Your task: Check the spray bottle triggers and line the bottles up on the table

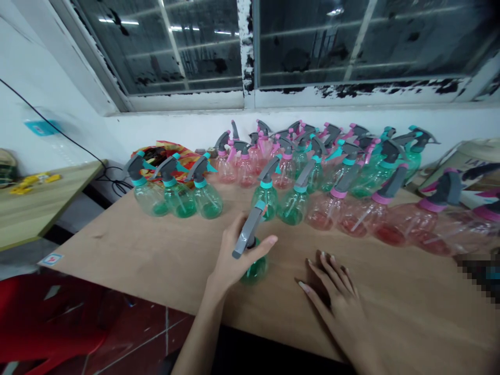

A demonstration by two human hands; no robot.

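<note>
My left hand is closed around the neck of a green spray bottle with a grey trigger head and teal nozzle, near the table's front edge. My right hand rests on the wooden table with its fingers spread and nothing in them. Just beyond my left hand stand two more green spray bottles, the nearer-left one and its neighbour. Pink spray bottles continue that row to the right. Three green spray bottles stand together at the left.
At the back, a dense group of pink and green spray bottles lines the wall under the window. A red and yellow bag lies behind the left bottles. A carton stands at right. A red chair is at lower left.
</note>
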